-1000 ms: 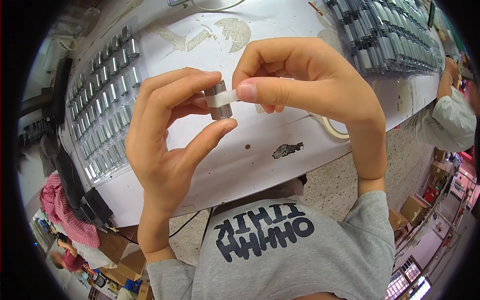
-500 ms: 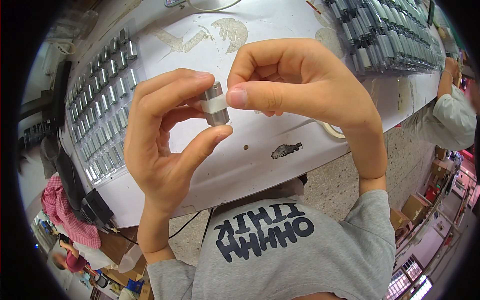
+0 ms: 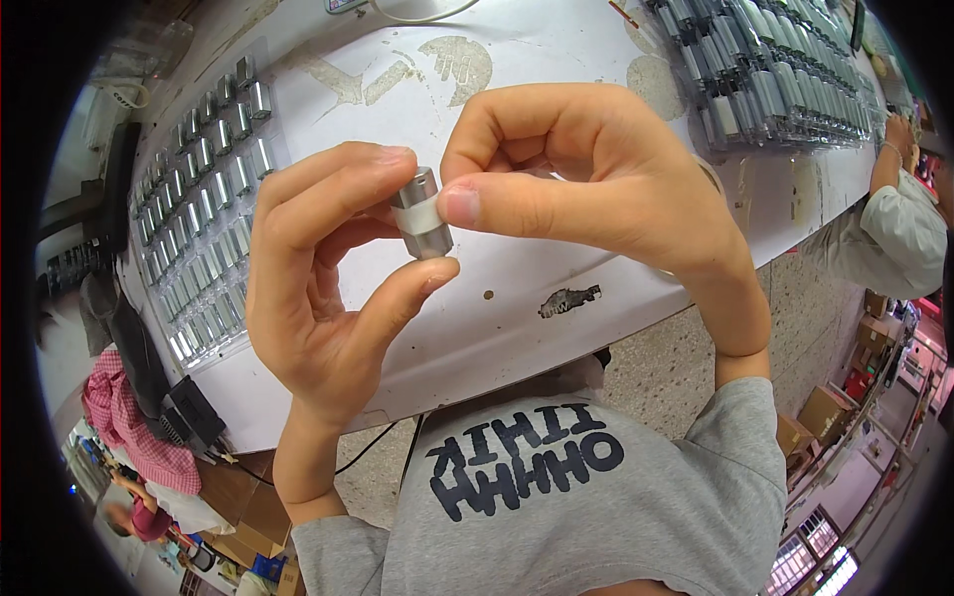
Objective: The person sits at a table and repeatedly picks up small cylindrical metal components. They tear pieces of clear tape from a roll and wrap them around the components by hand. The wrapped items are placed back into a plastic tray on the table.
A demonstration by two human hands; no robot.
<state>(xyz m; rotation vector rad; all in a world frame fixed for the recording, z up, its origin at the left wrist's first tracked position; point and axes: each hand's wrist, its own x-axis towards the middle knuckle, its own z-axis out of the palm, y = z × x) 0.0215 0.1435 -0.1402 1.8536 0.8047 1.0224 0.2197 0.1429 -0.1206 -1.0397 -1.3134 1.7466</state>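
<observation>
A short silver metal cylinder (image 3: 430,244) stands nearly upright over the table, held by my left hand (image 3: 316,268) between the thumb below and the fingertips at its upper left side. A band of white tape (image 3: 418,216) goes across the middle of the cylinder. My right hand (image 3: 606,174) is closed in a pinch at the right end of this band, thumb pressed against it next to the cylinder. Its other fingers curl behind the thumb and are partly hidden.
At the left lies a clear tray (image 3: 204,214) with rows of similar silver cylinders. Stacked trays (image 3: 765,74) of metal parts fill the far right. A white cable (image 3: 422,20) crosses the far edge. Another person's arm (image 3: 894,149) shows at the right.
My right hand has shifted slightly left and down, closer to the cylinder. The band lies closer around it, and the cylinder has turned and tilted a little. A tape roll near my right wrist is now mostly hidden.
</observation>
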